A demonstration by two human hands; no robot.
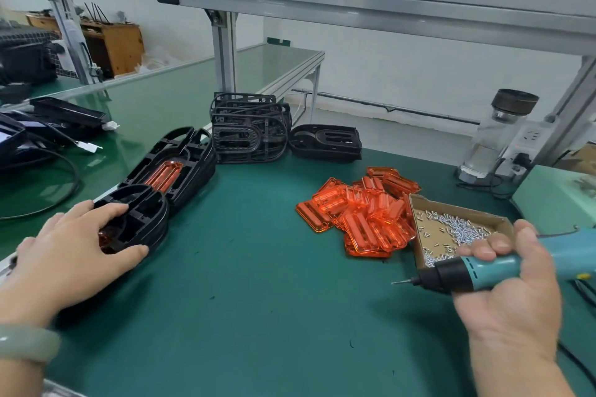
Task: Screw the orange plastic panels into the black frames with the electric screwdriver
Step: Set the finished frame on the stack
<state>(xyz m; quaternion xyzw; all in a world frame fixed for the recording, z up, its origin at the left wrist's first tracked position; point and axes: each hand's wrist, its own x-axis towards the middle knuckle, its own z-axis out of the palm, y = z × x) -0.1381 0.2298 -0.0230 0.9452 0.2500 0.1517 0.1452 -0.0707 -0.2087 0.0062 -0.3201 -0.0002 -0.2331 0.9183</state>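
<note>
- The green bench mat [251, 284] covers the work surface and carries everything below; places are given from the heap of orange panels [361, 219] at centre right.
- A tall stack of empty black frames [248, 129] stands beyond the heap, up and to the left, with one single frame [325, 142] just to that stack's right.
- Far left of the heap lies a leaning row of black frames with orange panels fitted [174, 171]; the nearest frame [135, 219] sits at its front end.
- The left hand [71, 255] lies flat on that nearest frame, fingers spread and not curled round it.
- The cardboard tray [419, 255] of loose silver screws [461, 229] touches the heap's right edge.
- The right hand [509, 284], near and right of the heap, is wrapped around the teal electric screwdriver [477, 271], whose bit [401, 282] points left above the mat.
</note>
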